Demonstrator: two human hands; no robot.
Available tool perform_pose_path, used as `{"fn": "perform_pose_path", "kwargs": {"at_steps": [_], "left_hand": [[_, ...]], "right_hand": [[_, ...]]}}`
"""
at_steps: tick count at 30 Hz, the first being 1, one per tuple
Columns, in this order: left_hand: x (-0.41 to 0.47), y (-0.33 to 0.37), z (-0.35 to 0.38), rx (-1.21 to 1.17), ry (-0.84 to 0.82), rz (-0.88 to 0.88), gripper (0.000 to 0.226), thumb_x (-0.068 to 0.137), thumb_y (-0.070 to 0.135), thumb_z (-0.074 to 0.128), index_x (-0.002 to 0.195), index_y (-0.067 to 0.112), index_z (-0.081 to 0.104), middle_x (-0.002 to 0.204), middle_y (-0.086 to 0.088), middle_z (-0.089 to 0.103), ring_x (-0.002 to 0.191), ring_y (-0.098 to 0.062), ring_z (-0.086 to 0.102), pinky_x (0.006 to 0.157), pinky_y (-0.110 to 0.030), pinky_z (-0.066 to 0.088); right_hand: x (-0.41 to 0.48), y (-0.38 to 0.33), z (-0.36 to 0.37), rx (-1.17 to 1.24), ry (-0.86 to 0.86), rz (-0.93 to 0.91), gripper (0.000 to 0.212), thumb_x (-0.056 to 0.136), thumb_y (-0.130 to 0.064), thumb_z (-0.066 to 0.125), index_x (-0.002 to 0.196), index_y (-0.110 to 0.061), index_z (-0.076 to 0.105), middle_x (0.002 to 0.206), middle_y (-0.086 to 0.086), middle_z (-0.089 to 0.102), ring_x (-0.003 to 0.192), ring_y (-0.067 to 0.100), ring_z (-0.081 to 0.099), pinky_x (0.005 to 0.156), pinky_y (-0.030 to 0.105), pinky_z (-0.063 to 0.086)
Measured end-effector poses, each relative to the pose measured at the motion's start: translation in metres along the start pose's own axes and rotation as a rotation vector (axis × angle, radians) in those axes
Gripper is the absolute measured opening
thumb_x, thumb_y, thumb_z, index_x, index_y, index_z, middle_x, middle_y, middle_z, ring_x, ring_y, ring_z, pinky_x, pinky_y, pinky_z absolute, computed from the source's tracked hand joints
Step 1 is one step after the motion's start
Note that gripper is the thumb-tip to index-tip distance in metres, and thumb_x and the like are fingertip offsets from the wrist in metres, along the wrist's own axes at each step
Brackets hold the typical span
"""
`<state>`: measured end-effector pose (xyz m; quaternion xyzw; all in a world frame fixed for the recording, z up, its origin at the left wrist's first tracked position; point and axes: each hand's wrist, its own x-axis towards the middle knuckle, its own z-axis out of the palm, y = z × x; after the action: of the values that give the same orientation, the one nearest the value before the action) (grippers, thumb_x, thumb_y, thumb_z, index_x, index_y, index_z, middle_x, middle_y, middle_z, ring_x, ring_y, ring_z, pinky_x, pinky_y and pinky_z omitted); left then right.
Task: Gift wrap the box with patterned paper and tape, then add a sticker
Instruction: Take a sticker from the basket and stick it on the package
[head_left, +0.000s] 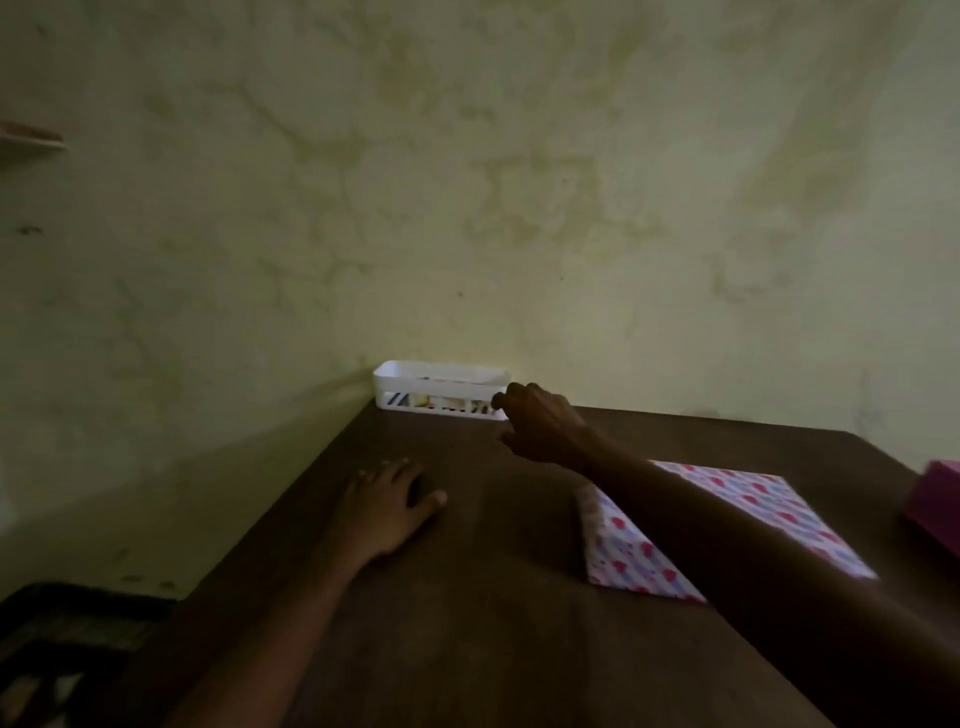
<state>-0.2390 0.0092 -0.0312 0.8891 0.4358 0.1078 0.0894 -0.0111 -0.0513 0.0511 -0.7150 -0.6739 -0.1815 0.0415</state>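
— Dark wood table (467, 597): where are the hands?
— The left hand (384, 506) lies flat on it, fingers spread, holding nothing. The right hand (540, 423) reaches to the white basket (410, 376) by the wall; its curled fingers hide any grasp.
— The paper?
— The patterned paper (628, 556) lies flat under the right forearm; a pink box (935, 499) sits at the right edge.

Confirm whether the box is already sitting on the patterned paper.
No: the pink box sits at the table's right edge, apart from the patterned paper, which lies flat and bare.
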Motion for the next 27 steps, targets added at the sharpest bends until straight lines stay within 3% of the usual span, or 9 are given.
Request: {"fn": "perform_pose_path", "kwargs": {"at_steps": [4,9,11,14,17,21,24,27], "left_hand": [[0.006,-0.005,0.003,0.002,0.021,-0.011,0.074,0.091,0.072,0.028,0.152,0.032,0.022,0.162,0.002,0.014,0.149,-0.021,0.012,0.121,-0.046,0.007],[0.015,-0.011,0.010,-0.005,0.009,-0.006,0.077,0.089,0.075,0.028,0.152,0.032,0.022,0.162,0.002,0.014,0.149,-0.021,0.010,0.121,-0.047,0.006],[0.018,-0.011,0.013,-0.003,0.014,-0.010,0.077,0.088,0.076,0.030,0.151,0.033,0.022,0.162,0.002,0.015,0.149,-0.021,0.010,0.121,-0.048,0.005],[0.020,-0.013,0.016,-0.009,0.039,-0.004,0.077,0.088,0.076,0.029,0.152,0.032,0.023,0.161,0.003,0.016,0.149,-0.021,0.012,0.121,-0.047,0.006],[0.019,-0.012,0.017,-0.037,0.074,-0.004,0.076,0.089,0.074,0.031,0.151,0.031,0.025,0.160,0.003,0.019,0.147,-0.020,0.016,0.120,-0.046,0.008],[0.017,-0.010,0.012,-0.155,0.123,-0.062,0.073,0.093,0.061,0.043,0.153,0.026,0.019,0.159,-0.003,0.019,0.145,-0.022,0.023,0.119,-0.046,0.019],[0.010,-0.005,0.003,-0.311,0.302,-0.096,0.067,0.097,0.048,0.047,0.152,0.029,0.015,0.161,-0.002,0.008,0.144,-0.024,0.024,0.114,-0.042,0.031],[0.002,-0.007,-0.012,-0.384,0.592,-0.093,0.055,0.094,0.039,0.055,0.144,0.029,0.035,0.155,-0.005,0.023,0.138,-0.022,0.032,0.105,-0.035,0.036]], "right_hand": [[0.065,-0.013,0.031,-0.039,-0.014,0.043,0.060,0.090,-0.025,0.064,0.141,-0.012,0.036,0.136,0.013,0.045,0.105,0.032,0.061,0.073,0.040,0.051],[0.109,-0.014,0.059,0.066,-0.100,0.170,0.063,0.088,-0.020,0.067,0.141,-0.007,0.035,0.132,0.016,0.048,0.105,0.034,0.061,0.076,0.039,0.051],[0.118,-0.012,0.067,0.122,-0.126,0.213,0.066,0.087,-0.018,0.069,0.142,-0.006,0.034,0.133,0.017,0.048,0.110,0.034,0.059,0.083,0.042,0.054],[0.125,-0.011,0.073,0.182,-0.084,0.262,0.054,0.089,-0.015,0.066,0.135,-0.003,0.041,0.130,0.020,0.049,0.111,0.037,0.057,0.087,0.045,0.053],[0.126,-0.013,0.069,0.215,0.002,0.316,0.031,0.088,-0.006,0.065,0.117,0.000,0.057,0.118,0.021,0.060,0.102,0.035,0.062,0.079,0.040,0.053],[0.113,-0.024,0.054,0.259,0.034,0.340,0.023,0.086,-0.005,0.065,0.108,0.002,0.062,0.110,0.021,0.063,0.096,0.038,0.064,0.075,0.041,0.056],[0.088,-0.036,0.039,0.314,0.055,0.320,0.019,0.086,-0.002,0.059,0.103,0.002,0.066,0.106,0.021,0.067,0.089,0.036,0.067,0.073,0.040,0.059],[0.053,-0.047,0.025,0.372,0.072,0.279,0.015,0.089,-0.001,0.055,0.095,0.002,0.068,0.103,0.020,0.070,0.083,0.031,0.069,0.064,0.032,0.058]]}}
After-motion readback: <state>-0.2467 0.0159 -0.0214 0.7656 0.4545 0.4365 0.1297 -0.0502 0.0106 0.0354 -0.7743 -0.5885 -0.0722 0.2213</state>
